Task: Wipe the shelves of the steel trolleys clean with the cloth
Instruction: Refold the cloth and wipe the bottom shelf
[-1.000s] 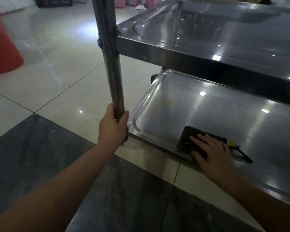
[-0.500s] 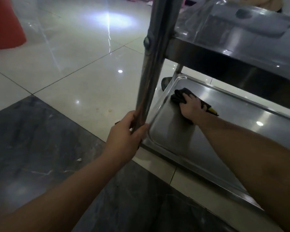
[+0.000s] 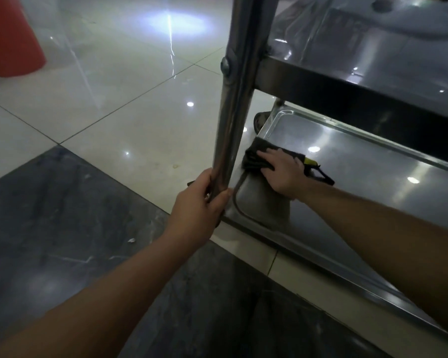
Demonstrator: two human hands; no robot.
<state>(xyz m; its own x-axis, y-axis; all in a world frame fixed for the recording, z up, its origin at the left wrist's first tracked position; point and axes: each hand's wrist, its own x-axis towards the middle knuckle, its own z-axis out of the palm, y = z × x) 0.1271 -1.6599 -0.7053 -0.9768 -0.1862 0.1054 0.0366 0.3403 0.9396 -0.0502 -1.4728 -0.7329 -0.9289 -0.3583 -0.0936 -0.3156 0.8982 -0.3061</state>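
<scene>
the left hand [image 3: 199, 200] is wrapped round the upright tubular steel post [image 3: 237, 99] of the trolley, thumb on one side and fingers curled round the other, low down near where the post meets the bottom shelf. the right hand [image 3: 282, 171] lies flat on the dark folded cloth [image 3: 254, 158], fingers straight and pressing it down rather than clamped on it. the cloth sits in the left end of the lower stainless steel tray shelf [image 3: 373, 192], against the raised rim, with a small yellow tag and a black loop [image 3: 318, 171] trailing out beside the wrist.

what could go wrong from here, as a judgement: the cloth is held only by downward pressure, so a fast stroke along the slick steel could leave it bunched behind the palm, and the hand would slide on bare metal. the rounded inner corners of the tray look like the places most likely to be skipped, since a flat palm rides over the curve. the upper steel shelf [image 3: 373, 60] overhangs closely, so lifting the forearm carelessly could knock it on that edge. the trolley stands on a castor wheel [image 3: 260, 121] on glossy pale floor tiles [image 3: 114, 99]; a hard push might roll it away if the left hand's hold on the post loosens. the trailing loop could also snag on the rim. an orange-red container [image 3: 11, 34] stands well apart at the far left.
</scene>
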